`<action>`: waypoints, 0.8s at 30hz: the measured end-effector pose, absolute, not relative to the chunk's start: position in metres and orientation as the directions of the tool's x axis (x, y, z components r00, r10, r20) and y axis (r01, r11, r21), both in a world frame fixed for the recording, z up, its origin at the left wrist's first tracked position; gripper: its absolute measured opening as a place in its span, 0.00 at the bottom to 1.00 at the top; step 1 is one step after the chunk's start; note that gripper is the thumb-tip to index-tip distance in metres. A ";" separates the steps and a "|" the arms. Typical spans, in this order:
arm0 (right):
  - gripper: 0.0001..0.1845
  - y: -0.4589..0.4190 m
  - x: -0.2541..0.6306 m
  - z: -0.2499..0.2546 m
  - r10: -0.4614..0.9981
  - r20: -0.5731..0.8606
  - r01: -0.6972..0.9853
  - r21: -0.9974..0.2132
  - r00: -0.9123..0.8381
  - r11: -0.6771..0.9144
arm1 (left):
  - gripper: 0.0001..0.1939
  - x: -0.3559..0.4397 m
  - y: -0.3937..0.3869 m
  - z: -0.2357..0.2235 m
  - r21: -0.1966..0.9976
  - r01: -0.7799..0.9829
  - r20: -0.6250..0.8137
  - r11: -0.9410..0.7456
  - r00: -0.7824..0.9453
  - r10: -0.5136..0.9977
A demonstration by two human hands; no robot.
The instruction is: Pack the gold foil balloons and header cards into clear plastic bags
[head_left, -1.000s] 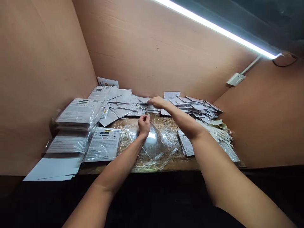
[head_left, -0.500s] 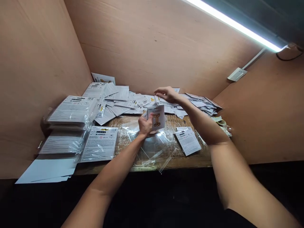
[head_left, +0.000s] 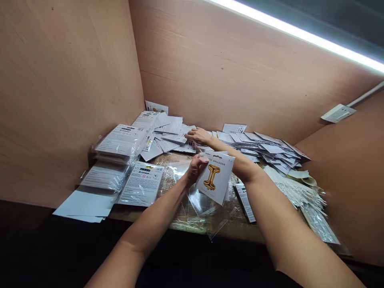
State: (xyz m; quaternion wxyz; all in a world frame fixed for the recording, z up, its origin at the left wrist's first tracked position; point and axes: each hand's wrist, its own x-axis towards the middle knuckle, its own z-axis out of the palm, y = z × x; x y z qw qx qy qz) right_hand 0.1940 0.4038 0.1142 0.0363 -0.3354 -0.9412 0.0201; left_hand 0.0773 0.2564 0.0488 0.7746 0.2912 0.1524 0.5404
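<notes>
Balloon packet (gold letter) above clear bag.

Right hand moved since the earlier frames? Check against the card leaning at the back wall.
Yes. The right hand has shifted left and down relative to the white card leaning at the back wall, and its fingers now rest on the loose printed cards.

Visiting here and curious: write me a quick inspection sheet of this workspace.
surface: wooden table, partly covered by clear plastic bags
job's things: foil balloon card showing a gold letter I
clutter: loose printed cards, bagged cards, white sticks
hands: left hand holds the card; right hand rests on the loose cards
cables: white conduit along the wall
surroundings: tan panel walls, strip light
</notes>
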 end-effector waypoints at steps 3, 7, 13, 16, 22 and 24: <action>0.18 0.422 0.179 0.144 0.624 0.058 0.626 0.083 -0.780 0.775 | 0.22 0.076 0.259 0.046 0.657 -0.711 0.101 0.252 0.414 0.905; 0.11 0.427 0.212 0.218 0.741 0.166 0.759 0.120 -0.651 0.640 | 0.26 0.083 0.266 0.042 0.653 -0.719 0.044 0.240 0.352 0.935; 0.24 0.361 0.307 0.329 0.896 0.073 0.852 -0.284 -0.439 0.440 | 0.21 0.094 0.281 0.036 0.583 -0.769 -0.252 0.261 0.134 0.958; 0.25 0.333 0.306 0.301 0.858 -0.208 0.855 -0.351 -0.470 0.383 | 0.25 0.101 0.276 0.032 0.576 -0.774 -0.229 0.262 0.155 0.961; 0.24 0.349 0.268 0.169 0.894 -0.232 0.924 -0.126 -0.382 0.362 | 0.27 0.113 0.260 0.024 0.659 -0.692 -0.139 0.295 0.274 0.952; 0.24 0.369 0.272 0.149 0.955 -0.111 0.961 0.000 -0.273 0.275 | 0.25 0.112 0.265 0.022 0.650 -0.695 -0.271 0.306 0.164 0.949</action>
